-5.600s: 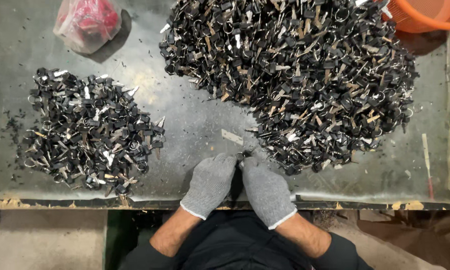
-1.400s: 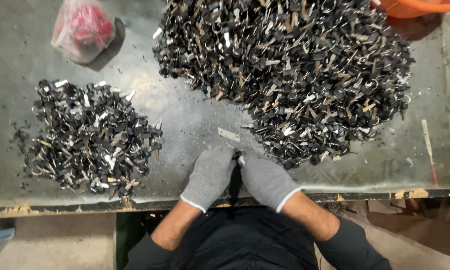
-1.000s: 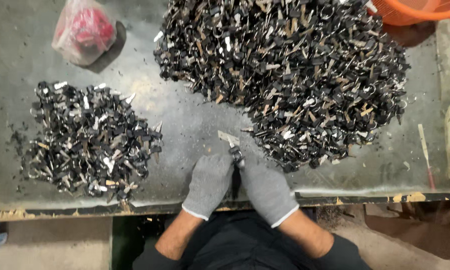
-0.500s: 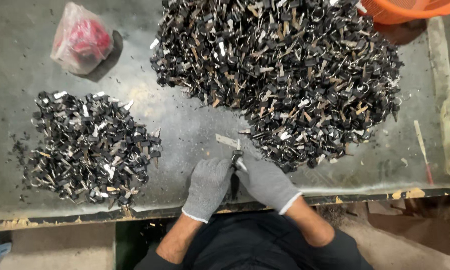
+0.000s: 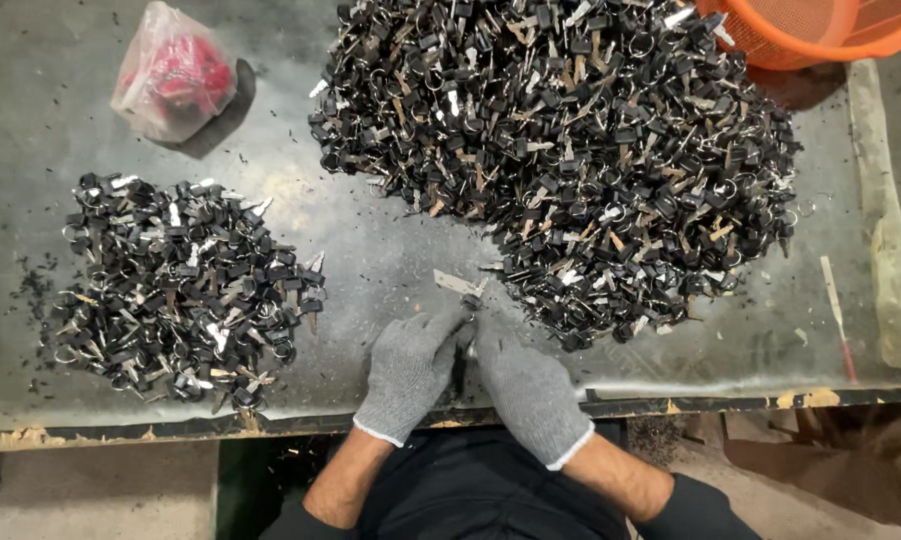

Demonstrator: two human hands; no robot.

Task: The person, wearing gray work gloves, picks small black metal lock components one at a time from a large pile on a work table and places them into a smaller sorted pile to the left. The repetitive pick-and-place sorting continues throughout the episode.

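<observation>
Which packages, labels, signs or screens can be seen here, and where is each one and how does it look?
Clear plastic bag: far left of the table, crumpled and rounded, with red contents inside.
No labels, signs or screens are visible.

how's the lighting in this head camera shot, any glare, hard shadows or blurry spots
Head view: even overhead light, mostly sharp; soft sheen on the grey table; the bag casts a short shadow to its right; the left hand and right hand are sharp.

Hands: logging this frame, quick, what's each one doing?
Left hand: closed on a key, blade sticking out.
Right hand: pressed against the same key; grip unclear.
</observation>
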